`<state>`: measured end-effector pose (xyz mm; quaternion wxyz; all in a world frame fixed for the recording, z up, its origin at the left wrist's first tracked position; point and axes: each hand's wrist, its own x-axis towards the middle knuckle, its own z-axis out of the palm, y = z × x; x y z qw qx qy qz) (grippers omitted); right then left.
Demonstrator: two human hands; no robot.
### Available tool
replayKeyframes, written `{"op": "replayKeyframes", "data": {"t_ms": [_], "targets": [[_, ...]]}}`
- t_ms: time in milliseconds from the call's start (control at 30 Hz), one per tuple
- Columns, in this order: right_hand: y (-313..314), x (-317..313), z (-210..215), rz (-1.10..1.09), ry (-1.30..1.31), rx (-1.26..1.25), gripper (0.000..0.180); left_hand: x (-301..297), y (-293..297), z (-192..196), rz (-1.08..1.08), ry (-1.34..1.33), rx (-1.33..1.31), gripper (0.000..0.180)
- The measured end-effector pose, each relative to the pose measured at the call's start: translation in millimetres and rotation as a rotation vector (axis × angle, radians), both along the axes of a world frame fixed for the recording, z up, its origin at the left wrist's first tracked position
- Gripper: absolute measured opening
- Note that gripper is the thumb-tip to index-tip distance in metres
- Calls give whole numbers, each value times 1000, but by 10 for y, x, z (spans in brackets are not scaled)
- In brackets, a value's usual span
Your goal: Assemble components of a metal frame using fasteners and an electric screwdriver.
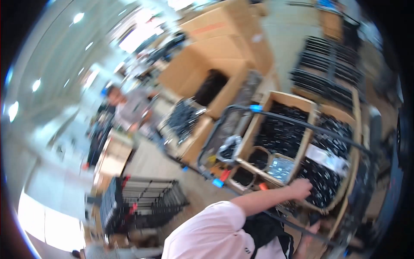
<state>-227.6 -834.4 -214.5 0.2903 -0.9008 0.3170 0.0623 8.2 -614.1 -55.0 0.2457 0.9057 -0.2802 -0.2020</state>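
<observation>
The picture is tilted and blurred. My left arm, in a pale short sleeve, reaches across to a cardboard box [354, 142] filled with small black parts [321, 181]. My left hand [302, 188] lies on the heap of parts with fingers curled; I cannot tell whether it grips any. My right hand [308, 235] shows low down beside a black cart bar [297, 228], and its fingers are too blurred to read. A white paper sheet [327, 159] lies on the parts just beyond my left hand.
A second box of black parts [280, 134] stands to the left, with a clear bag [280, 167] and round holders. Large cardboard cartons [215, 64] are behind. Black racks [142, 203] stand on the floor at lower left. Another person [129, 110] stands farther off.
</observation>
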Motion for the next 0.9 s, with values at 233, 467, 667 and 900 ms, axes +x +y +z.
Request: {"op": "replayKeyframes", "data": {"t_ms": [233, 467, 667, 900], "targets": [[386, 939, 316, 431, 34, -54, 71, -78, 446, -708, 297, -505, 450, 53], [215, 1419, 760, 597, 58, -71, 67, 78, 3, -815, 70, -64, 512, 60], [656, 1646, 1002, 803, 73, -37, 64, -103, 140, -628, 96, -114, 349, 61], [1507, 1487, 1235, 1016, 125, -12, 61, -465, 637, 150, -26, -103, -132, 42]]}}
